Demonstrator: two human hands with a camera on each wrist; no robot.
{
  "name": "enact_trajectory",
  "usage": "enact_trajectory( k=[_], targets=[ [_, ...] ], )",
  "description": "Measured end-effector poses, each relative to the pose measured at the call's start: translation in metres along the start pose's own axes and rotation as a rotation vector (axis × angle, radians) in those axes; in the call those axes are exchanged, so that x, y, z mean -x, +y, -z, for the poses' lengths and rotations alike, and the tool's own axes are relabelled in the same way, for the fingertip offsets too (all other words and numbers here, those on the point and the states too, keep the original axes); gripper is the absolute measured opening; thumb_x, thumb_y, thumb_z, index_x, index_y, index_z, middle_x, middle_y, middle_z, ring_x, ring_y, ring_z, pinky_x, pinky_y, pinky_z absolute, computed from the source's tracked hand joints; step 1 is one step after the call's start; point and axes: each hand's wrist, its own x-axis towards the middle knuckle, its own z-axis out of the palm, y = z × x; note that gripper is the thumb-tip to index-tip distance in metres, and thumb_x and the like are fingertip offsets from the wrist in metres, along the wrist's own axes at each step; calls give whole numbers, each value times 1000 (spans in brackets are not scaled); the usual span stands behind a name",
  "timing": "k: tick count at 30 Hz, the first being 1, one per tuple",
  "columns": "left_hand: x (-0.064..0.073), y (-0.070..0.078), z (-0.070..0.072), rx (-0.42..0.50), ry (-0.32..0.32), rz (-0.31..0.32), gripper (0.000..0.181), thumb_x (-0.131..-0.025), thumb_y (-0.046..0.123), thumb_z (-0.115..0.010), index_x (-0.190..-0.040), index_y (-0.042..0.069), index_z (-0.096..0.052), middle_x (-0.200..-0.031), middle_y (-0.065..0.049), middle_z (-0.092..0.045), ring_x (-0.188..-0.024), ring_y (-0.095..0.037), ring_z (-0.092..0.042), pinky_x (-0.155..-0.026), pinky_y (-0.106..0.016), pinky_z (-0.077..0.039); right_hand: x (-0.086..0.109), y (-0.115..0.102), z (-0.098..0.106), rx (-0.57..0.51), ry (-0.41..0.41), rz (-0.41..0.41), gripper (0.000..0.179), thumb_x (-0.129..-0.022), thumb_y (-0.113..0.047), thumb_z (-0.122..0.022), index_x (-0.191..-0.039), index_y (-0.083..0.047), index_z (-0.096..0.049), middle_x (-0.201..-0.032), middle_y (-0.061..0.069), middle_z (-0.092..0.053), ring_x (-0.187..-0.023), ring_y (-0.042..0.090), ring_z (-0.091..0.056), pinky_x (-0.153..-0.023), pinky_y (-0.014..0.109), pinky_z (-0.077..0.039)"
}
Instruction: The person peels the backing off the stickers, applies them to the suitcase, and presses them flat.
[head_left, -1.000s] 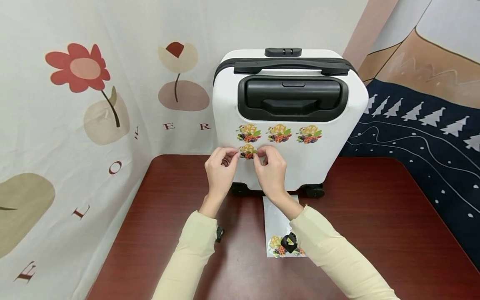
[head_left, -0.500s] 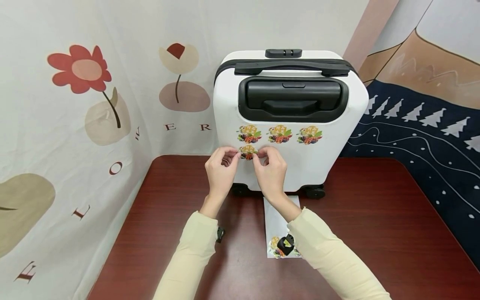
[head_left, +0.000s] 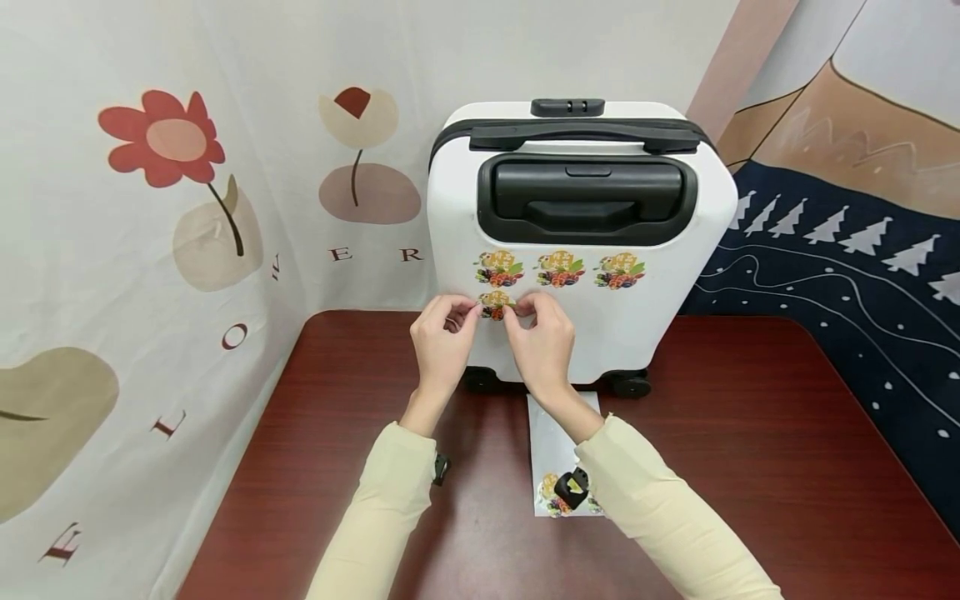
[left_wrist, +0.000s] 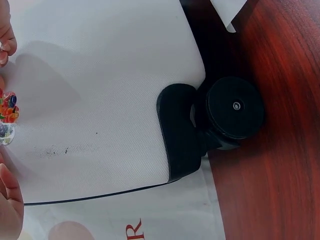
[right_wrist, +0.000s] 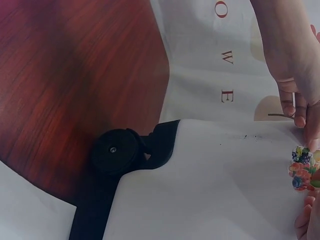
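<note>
A small fruit-patterned sticker point(head_left: 495, 302) lies at the front of a white suitcase point(head_left: 600, 325), below a row of three similar stickers point(head_left: 559, 269). My left hand point(head_left: 442, 337) pinches its left edge between thumb and forefinger. At the opposite edge, my right hand point(head_left: 543, 342) pinches it, the thumb overlapping the print. The left wrist view catches only part of the sticker point(left_wrist: 8, 108) and some fingers at the frame's left side. In the right wrist view, the sticker point(right_wrist: 301, 168) sits between both hands' fingertips, close against the white shell.
The suitcase stands on black wheels point(head_left: 628, 383) on a dark red wooden table point(head_left: 750, 467). A white sticker sheet point(head_left: 551, 433) with more fruit prints lies in front, partly under the right forearm. Printed cloth point(head_left: 285, 150) hangs behind and to the left.
My right thumb has shifted slightly left, further onto the sticker. The left hand keeps its place, and the sticker stays at nearly the same spot on the suitcase.
</note>
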Motion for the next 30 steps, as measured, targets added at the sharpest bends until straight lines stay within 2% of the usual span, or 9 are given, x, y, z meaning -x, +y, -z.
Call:
enact_trajectory(
  k=[6,16,23,26,30],
  targets=[
    [1,2,0,-13,-3,1,8,-77,5,-71,-75,1,-65,-66,-6,-57,-56,-15,-53,-51,-24,-43,0,3,2,13,-7,9,15,-75,-9,-70,-72,-1,-58,-69,10,-58,-61,21,-55,-55,33,-45],
    [0,3,2,-24,-11,-1,8,-79,6,-70,-75,1,-65,-67,-7,-58,-57,-15,-54,-51,-26,-45,0,12,5,-29,-12,16,17,-76,-11,-72,-73,-1,-58,-67,9,-57,-58,20,-54,-52,32,-44],
    [0,5,6,-52,14,30,11,-78,10,-72,-74,2,-65,-69,-7,-59,-57,-15,-54,-52,-24,-44,-2,11,8,-55,-35,-26,15,-76,-9,-71,-75,-1,-59,-66,9,-59,-58,20,-55,-53,31,-45],
    [-1,5,9,-26,-25,57,10,-78,10,-72,-76,2,-66,-69,-7,-60,-58,-15,-55,-53,-22,-43,-4,10,11,-78,-66,-49,13,-77,-8,-70,-77,0,-59,-66,9,-60,-58,20,-55,-54,30,-45],
    [-2,6,14,52,-152,104,9,-80,9,-70,-84,1,-68,-72,-7,-64,-61,-15,-58,-55,-23,-46,-7,6,17,-147,-128,-67,12,-76,-5,-70,-80,1,-60,-68,9,-60,-59,19,-55,-55,26,-45]
  ],
)
